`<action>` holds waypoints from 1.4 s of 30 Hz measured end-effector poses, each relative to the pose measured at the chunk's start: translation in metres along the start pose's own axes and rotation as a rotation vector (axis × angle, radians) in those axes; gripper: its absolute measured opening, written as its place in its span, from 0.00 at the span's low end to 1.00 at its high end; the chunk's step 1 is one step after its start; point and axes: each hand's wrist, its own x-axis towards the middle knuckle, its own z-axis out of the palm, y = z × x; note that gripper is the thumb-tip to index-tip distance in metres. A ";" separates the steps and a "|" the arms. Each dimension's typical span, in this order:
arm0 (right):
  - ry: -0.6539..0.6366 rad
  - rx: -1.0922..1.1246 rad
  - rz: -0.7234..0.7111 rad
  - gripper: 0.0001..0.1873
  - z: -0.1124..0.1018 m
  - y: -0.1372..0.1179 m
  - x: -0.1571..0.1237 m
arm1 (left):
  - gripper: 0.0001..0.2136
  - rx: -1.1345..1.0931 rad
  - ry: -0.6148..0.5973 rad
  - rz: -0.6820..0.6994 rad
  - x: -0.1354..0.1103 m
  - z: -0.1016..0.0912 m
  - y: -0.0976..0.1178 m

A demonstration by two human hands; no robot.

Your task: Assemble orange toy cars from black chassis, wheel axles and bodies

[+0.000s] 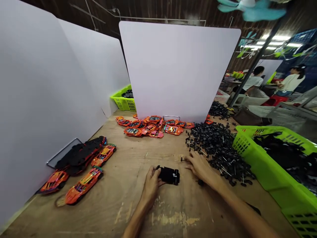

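Note:
My left hand (151, 182) is closed on a black toy car chassis (168, 175), gripping it by its left end just above the wooden table. Small wheels sit at the chassis's right end. To the right of it, my right hand (198, 165) pinches a wheel axle (182, 159), one black wheel of which sticks out left of the fingertips. Beneath that hand a loose black wheel (200, 182) shows in part. A large heap of wheel axles (218, 145), black wheels on thin metal rods, spreads beyond and to the right of my right hand.
Orange toy car bodies (148, 127) lie piled before a white partition (178, 72). More finished-looking orange cars (84, 185) and stacked black chassis (76, 157) lie left. A green crate (269, 175) of black parts bounds the right side; another green crate (125, 104) stands behind. Two people are farther back.

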 end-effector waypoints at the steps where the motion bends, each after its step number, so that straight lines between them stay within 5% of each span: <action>1: 0.001 -0.009 0.004 0.09 0.004 -0.002 -0.011 | 0.20 0.003 -0.024 -0.001 -0.002 0.000 0.001; 8: 0.096 0.261 -0.136 0.27 0.006 -0.004 -0.047 | 0.22 0.067 -0.091 -0.074 -0.019 0.001 0.004; 15: 0.052 0.416 -0.034 0.17 0.006 -0.008 -0.066 | 0.26 0.106 -0.149 -0.055 -0.033 -0.006 0.012; 21: 0.096 0.757 0.012 0.50 0.003 -0.069 -0.045 | 0.26 -0.016 -0.287 -0.076 -0.028 0.007 0.013; 27: 0.030 0.738 -0.001 0.57 0.014 -0.095 -0.046 | 0.23 0.032 -0.294 0.020 -0.024 0.016 0.010; 30: 0.001 0.628 -0.141 0.51 0.010 -0.076 -0.015 | 0.24 0.063 -0.245 0.025 -0.020 0.013 0.012; 32: 0.051 0.419 -0.176 0.39 0.000 -0.055 0.031 | 0.25 0.057 -0.211 -0.034 -0.018 0.010 0.013; 34: 0.135 0.195 -0.037 0.31 -0.010 -0.035 0.090 | 0.26 0.037 -0.201 -0.071 -0.016 0.008 0.013; 37: 0.117 0.110 0.005 0.37 -0.019 -0.017 0.166 | 0.29 0.017 -0.189 -0.084 -0.017 0.006 0.009; 39: 0.078 0.070 0.012 0.36 -0.019 -0.013 0.188 | 0.31 0.013 -0.173 -0.096 -0.019 0.002 0.007; 42: 0.060 0.015 0.076 0.33 -0.014 -0.016 0.170 | 0.30 0.008 -0.164 -0.117 -0.026 -0.008 0.006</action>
